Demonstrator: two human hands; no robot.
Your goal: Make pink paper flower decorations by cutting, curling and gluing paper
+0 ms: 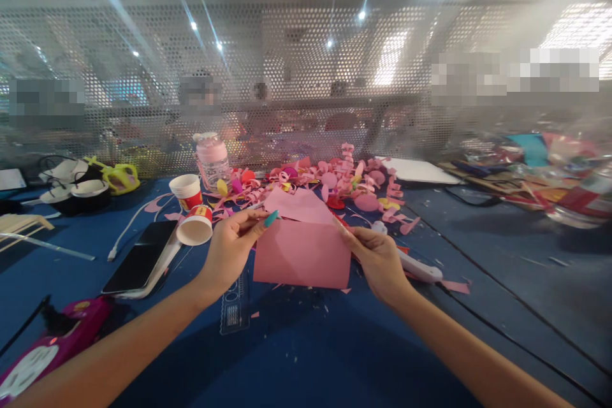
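- The left hand [233, 243] pinched the upper left corner of a pink paper sheet [302, 254], thumb and fingers closed on its edge, with a slim teal-tipped tool tucked between the fingers.
- The right hand [377, 257] gripped the sheet's upper right corner in the same way, so the paper hung just above the table between the two hands.
- The sheet looked folded: a paler flap stood up behind the darker front panel.
- To crease such a fold cleanly, it seemed wise to keep both corners level, line the edges up before pressing, and hold the paper taut so it did not buckle in the middle.
- Just beyond the paper lay a heap of pink paper scraps [335, 182], curls and round cut-outs with a few yellow and red pieces mixed in.
- Near the left hand a paper cup [195, 225] lay on its side beside a second upright cup [186, 190], and a phone [142, 257] rested face up, a white cable running from near it.
- A pink bottle [211, 160] stood behind the cups; a clear ruler [235, 306] lay flat under the left wrist.
- A white-handled tool [417, 266] lay just beside the right hand.
- The blue table [306, 357] was dotted with small paper flecks.
- A perforated metal screen [306, 76] closed off the back of the bench, with blurred figures behind it and bright ceiling lights above.
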